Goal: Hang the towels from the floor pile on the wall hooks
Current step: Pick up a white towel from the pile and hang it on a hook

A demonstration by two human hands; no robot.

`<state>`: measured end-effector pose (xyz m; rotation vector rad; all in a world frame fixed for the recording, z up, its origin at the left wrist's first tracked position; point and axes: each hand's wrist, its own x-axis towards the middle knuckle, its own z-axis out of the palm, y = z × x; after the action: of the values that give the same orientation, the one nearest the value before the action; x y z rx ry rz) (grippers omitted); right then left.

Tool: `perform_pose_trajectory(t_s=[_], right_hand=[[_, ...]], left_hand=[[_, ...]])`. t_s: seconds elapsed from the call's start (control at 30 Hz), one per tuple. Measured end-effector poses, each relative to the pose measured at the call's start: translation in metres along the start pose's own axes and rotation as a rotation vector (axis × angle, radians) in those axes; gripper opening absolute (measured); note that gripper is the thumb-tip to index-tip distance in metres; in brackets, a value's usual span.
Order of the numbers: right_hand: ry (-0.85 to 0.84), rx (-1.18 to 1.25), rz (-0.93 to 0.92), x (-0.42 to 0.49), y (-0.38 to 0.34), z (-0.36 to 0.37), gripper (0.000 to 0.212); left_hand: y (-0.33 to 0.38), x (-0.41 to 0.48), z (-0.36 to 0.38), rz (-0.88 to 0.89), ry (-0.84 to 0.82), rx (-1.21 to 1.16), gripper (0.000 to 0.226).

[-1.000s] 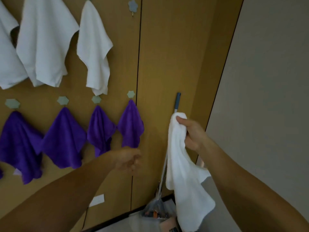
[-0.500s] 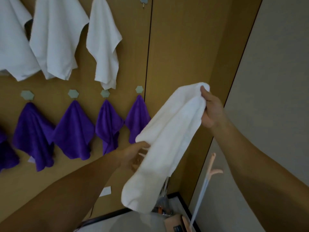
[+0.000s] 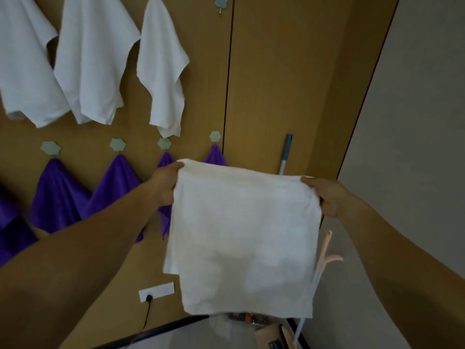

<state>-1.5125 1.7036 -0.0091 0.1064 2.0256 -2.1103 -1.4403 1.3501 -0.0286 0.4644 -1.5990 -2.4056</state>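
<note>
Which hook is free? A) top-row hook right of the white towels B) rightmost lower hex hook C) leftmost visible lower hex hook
A: the top-row hook beside the hung white towels is bare, while each lower hex hook in view carries a purple towel.

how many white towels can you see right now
4. Three white cloth towels hang in the wooden wall's top row: left, middle, right. The fourth white towel is held spread between the left hand and right hand. More may lie outside the frame.
</note>
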Motion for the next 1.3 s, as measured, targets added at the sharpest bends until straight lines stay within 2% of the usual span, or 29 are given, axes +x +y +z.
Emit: perform_pose_trajectory(t_s=[0.1, 0.27, 0.37, 0.43, 0.47, 0.67, 0.77, 0.8, 0.9, 0.93, 1.1, 1.2, 1.3], right_hand=[[-0.013, -0.033, 0.001, 0.002, 0.007, -0.008, 0.03], [0.013, 0.095, -0.017, 0.002, 0.011, -0.002, 0.002], [-0.032, 0.184, -0.048, 0.004, 0.013, 0.004, 0.015], [-0.03, 0.219, -0.064, 0.005, 0.014, 0.006, 0.053], [-0.01, 0.219, -0.067, 0.006, 0.014, 0.007, 0.062], [0.042, 0.203, -0.042, 0.0, 0.02, 0.007, 0.048], [0.084, 0.22, -0.035, 0.007, 0.028, 0.003, 0.057], [0.109, 0.204, -0.034, 0.009, 0.032, 0.001, 0.059], [0.194, -0.071, -0.077, 0.019, 0.045, -0.002, 0.032], [0.201, -0.161, -0.096, 0.022, 0.048, -0.004, 0.029], [0.22, -0.442, -0.163, 0.029, 0.053, -0.009, 0.037], [0.272, -0.453, -0.234, 0.029, 0.052, -0.009, 0.028], [0.265, -0.395, -0.305, 0.027, 0.048, -0.005, 0.017]], left_hand=[[0.013, -0.002, -0.004, -0.03, -0.011, 0.183, 0.02], [0.031, -0.008, -0.012, -0.07, -0.03, 0.266, 0.025], [0.04, -0.015, -0.022, -0.103, -0.17, 0.417, 0.025], [0.042, -0.016, -0.025, -0.092, -0.128, 0.49, 0.029], [0.042, -0.016, -0.025, -0.063, -0.075, 0.51, 0.031], [0.036, -0.012, -0.012, 0.119, 0.144, 0.442, 0.035], [0.032, -0.013, -0.009, 0.125, 0.191, 0.418, 0.032], [0.031, -0.012, -0.009, 0.123, 0.202, 0.413, 0.031], [0.028, -0.009, -0.01, 0.119, 0.222, 0.447, 0.029], [0.027, -0.009, -0.01, 0.119, 0.225, 0.473, 0.029], [0.024, -0.013, -0.009, 0.099, 0.238, 0.522, 0.022], [0.021, -0.019, -0.014, 0.023, 0.189, 0.553, 0.021], [0.023, -0.029, -0.017, -0.068, 0.018, 0.656, 0.006]])
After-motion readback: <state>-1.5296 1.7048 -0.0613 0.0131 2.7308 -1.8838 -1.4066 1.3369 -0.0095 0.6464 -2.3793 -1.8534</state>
